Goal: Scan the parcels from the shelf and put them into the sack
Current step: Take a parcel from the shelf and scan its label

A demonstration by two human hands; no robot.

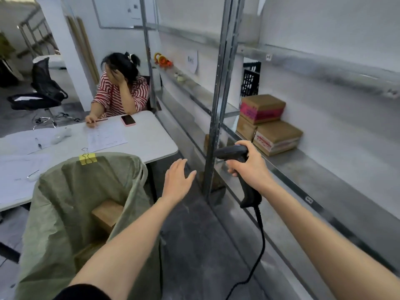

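Observation:
Three cardboard parcels are stacked on the metal shelf (324,169) at right: a top one with pink tape (263,108), a lower one with a red-and-white label (278,136), and one behind it at left (245,127). My right hand (249,164) grips a black corded barcode scanner (236,154) in front of the shelf post. My left hand (178,179) hangs open, palm down, between the sack and the shelf, holding nothing. The green woven sack (65,191) stands open at lower left with brown boxes (107,212) inside.
A white table (149,144) with papers, pens and a pink phone (128,120) stands behind the sack; a yellow binder clip (87,158) fastens the sack's rim. A person in a striped shirt (121,92) sits at the table. A black crate (251,79) sits behind the shelf.

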